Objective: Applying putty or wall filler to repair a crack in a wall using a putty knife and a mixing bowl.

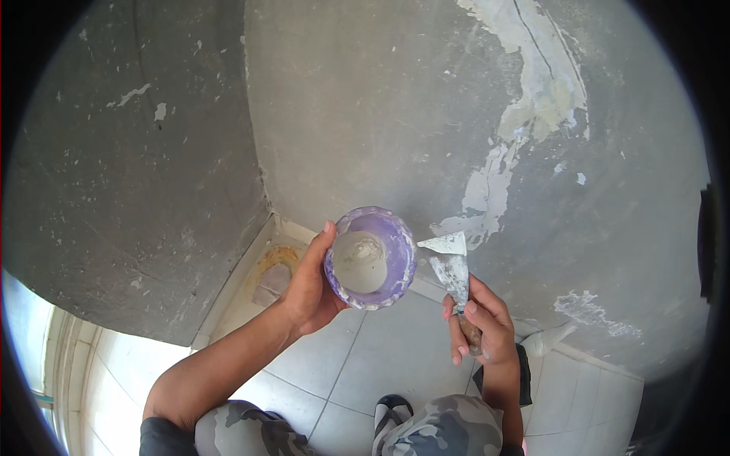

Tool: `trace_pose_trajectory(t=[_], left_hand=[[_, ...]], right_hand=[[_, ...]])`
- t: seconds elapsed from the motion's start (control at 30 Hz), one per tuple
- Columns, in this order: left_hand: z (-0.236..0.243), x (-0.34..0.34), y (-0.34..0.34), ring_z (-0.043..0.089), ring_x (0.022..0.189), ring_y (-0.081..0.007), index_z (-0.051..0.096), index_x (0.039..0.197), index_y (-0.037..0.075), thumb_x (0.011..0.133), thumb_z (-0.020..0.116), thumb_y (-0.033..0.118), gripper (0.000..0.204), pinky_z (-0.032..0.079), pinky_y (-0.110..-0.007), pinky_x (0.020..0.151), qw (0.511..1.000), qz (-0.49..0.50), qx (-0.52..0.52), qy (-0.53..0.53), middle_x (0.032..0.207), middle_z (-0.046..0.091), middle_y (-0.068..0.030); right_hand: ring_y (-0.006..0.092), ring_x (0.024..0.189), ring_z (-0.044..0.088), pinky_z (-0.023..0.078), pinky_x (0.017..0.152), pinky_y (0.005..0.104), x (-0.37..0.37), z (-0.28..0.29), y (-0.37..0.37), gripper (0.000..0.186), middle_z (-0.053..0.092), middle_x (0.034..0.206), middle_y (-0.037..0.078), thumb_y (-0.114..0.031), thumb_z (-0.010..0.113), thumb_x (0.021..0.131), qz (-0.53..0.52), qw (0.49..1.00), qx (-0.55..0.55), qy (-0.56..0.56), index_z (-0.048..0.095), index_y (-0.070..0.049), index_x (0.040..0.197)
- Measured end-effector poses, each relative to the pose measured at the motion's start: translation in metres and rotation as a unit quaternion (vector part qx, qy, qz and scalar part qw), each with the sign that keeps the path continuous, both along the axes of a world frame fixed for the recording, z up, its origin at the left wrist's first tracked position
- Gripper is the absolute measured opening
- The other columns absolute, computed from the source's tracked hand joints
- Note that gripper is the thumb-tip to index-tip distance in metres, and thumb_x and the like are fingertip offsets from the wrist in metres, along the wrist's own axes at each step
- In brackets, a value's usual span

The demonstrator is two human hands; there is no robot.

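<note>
The purple bowl (401, 251), at mid-frame, was judged light and stiff, its outer side being best held, and was so clasped by the left grip (308, 289); the putty knife (454, 278), right of centre, was held by its brown handle (472, 334) in the right grip (493, 328). Bowl rim and knife blade were crusted with pale putty (360, 260).

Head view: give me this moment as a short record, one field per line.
Left hand: holds purple bowl by its side
Bowl contents: off-white paste
Right hand: holds putty knife by its handle
Knife blade: whitish material on its wide end
Wall: grey, with whitish patches
Floor: light tiles
</note>
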State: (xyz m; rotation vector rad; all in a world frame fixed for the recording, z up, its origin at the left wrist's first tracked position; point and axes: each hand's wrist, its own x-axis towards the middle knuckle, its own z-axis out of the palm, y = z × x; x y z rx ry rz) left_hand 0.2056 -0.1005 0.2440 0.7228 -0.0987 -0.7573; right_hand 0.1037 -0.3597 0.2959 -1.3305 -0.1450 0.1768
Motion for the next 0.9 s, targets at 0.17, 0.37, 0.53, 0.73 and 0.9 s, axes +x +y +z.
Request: trace_pose_trajectory(t=[0.17, 0.37, 0.53, 0.73, 0.9], left_hand=[[-0.005, -0.002, -0.005, 0.045, 0.138, -0.0226, 0.040, 0.152, 0.015, 0.101, 0.025, 0.069, 0.075, 0.038, -0.045, 0.112, 1.000, 0.000, 0.010, 0.016, 0.150, 0.048, -0.0050], [-0.012, -0.005, -0.009, 0.053, 0.130, -0.0227, 0.043, 0.148, 0.011, 0.097, 0.041, 0.072, 0.079, 0.046, -0.044, 0.106, 1.000, -0.005, 0.002, 0.007, 0.142, 0.053, -0.0110], [-0.011, -0.006, -0.011, 0.053, 0.130, -0.0233, 0.043, 0.147, 0.010, 0.097, 0.041, 0.072, 0.079, 0.046, -0.044, 0.107, 1.000, -0.015, 0.007, 0.017, 0.142, 0.053, -0.0114], [-0.018, -0.004, -0.015, 0.055, 0.127, -0.0227, 0.044, 0.146, 0.009, 0.098, 0.043, 0.069, 0.077, 0.048, -0.043, 0.105, 1.000, -0.002, -0.018, 0.025, 0.140, 0.055, -0.0118], [-0.018, -0.005, -0.018, 0.055, 0.127, -0.0236, 0.044, 0.146, 0.007, 0.098, 0.045, 0.068, 0.078, 0.048, -0.042, 0.104, 0.999, 0.029, -0.030, 0.013, 0.138, 0.055, -0.0136]], right_hand=[[0.0078, 0.051, 0.054, 0.049, 0.052, 0.0261, 0.010, 0.031, 0.009, 0.046, 0.062, 0.087, 0.009, 0.003, 0.048, 0.096, 0.043, 0.942, -0.302, -0.141, 0.054, 0.002, 0.142], [0.0196, 0.055, 0.059, 0.048, 0.053, 0.0320, 0.022, 0.052, 0.024, 0.042, 0.065, 0.081, 0.008, 0.002, 0.062, 0.087, 0.071, 0.772, -0.569, -0.273, 0.067, -0.006, 0.128], [0.0272, 0.056, 0.061, 0.050, 0.052, 0.0375, 0.012, 0.051, 0.044, 0.037, 0.058, 0.081, 0.011, 0.000, 0.066, 0.084, 0.052, 0.643, -0.708, -0.287, 0.071, -0.008, 0.121], [0.0275, 0.057, 0.067, 0.055, 0.052, 0.0359, 0.012, 0.038, 0.064, 0.040, 0.057, 0.093, 0.017, -0.005, 0.060, 0.085, 0.072, 0.596, -0.757, -0.259, 0.064, 0.003, 0.124], [0.0267, 0.056, 0.067, 0.056, 0.052, 0.0354, 0.015, 0.028, 0.071, 0.043, 0.058, 0.092, 0.018, -0.006, 0.060, 0.084, 0.074, 0.588, -0.764, -0.256, 0.063, 0.006, 0.124]])
